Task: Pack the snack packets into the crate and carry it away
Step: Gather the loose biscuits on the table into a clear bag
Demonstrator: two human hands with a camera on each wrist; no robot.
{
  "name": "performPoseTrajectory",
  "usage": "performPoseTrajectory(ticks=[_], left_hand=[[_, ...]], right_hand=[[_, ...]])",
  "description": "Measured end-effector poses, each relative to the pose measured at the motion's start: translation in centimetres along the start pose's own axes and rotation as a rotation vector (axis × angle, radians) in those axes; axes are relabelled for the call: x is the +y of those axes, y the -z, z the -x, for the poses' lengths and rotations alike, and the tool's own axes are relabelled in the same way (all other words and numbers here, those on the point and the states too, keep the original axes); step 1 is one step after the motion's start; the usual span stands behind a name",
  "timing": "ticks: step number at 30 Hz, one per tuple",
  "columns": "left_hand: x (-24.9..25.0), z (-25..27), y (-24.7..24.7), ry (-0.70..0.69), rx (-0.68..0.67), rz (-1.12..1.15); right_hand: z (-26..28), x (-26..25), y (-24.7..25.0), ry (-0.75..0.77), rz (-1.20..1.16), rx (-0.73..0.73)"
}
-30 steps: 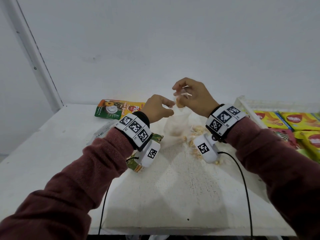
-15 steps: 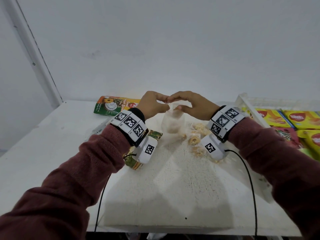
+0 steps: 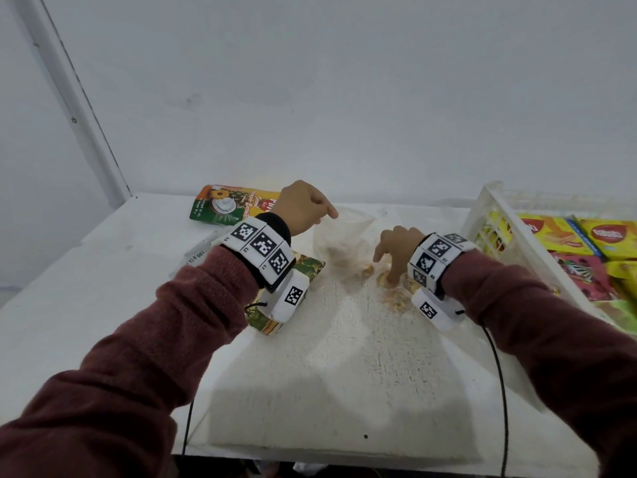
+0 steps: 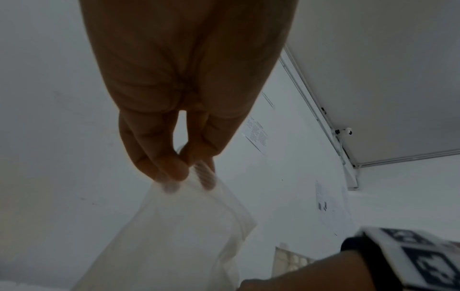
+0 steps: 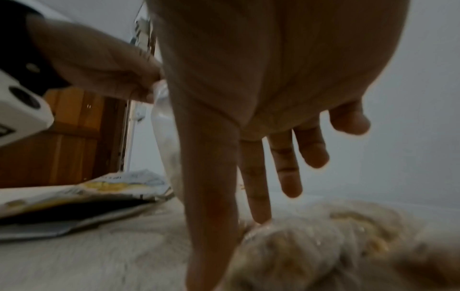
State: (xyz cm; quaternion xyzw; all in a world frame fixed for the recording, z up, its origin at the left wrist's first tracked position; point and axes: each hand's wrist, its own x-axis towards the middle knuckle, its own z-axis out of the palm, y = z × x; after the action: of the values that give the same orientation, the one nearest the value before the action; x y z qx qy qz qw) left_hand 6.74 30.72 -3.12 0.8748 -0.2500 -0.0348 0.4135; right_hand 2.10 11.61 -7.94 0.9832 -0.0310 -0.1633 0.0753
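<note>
A clear plastic bag [image 3: 341,238] with a few snack pieces at its bottom stands on the white table [image 3: 344,357]. My left hand [image 3: 324,220] pinches its top edge and holds it upright; the left wrist view shows the fingertips [image 4: 174,171] closed on the bag [image 4: 186,226]. My right hand [image 3: 389,274] reaches down with straight fingers [image 5: 256,193]. They touch the loose snack pieces [image 3: 391,294] spilled on the table, and nothing is held. The white crate [image 3: 496,236] at the right holds yellow packets [image 3: 551,232] and pink packets [image 3: 579,274].
A green and orange packet [image 3: 224,208] lies at the back by the wall. Another printed packet [image 3: 312,267] lies under my left wrist, and a white wrapper [image 3: 196,257] lies left of it. Cables hang from both wrists over the front edge.
Both hands were together at the bag's top. My right hand has let go and dropped to the spilled pieces on the table. The left hand still pinches the bag.
</note>
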Motion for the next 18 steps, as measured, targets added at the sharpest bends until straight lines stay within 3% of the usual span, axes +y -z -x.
performPoseTrajectory(ticks=[6, 12, 18], left_hand=[[-0.3, -0.3, 0.0, 0.015, -0.008, 0.044], [-0.4, -0.3, 0.2, 0.038, 0.030, 0.120], [-0.3, -0.2, 0.2, 0.040, 0.017, 0.099]], right_hand=[[-0.3, -0.3, -0.8, 0.078, 0.132, 0.020], [-1.0, 0.2, 0.8, 0.108, -0.275, 0.155], [-1.7, -1.8, -0.1, 0.077, -0.111, -0.004]])
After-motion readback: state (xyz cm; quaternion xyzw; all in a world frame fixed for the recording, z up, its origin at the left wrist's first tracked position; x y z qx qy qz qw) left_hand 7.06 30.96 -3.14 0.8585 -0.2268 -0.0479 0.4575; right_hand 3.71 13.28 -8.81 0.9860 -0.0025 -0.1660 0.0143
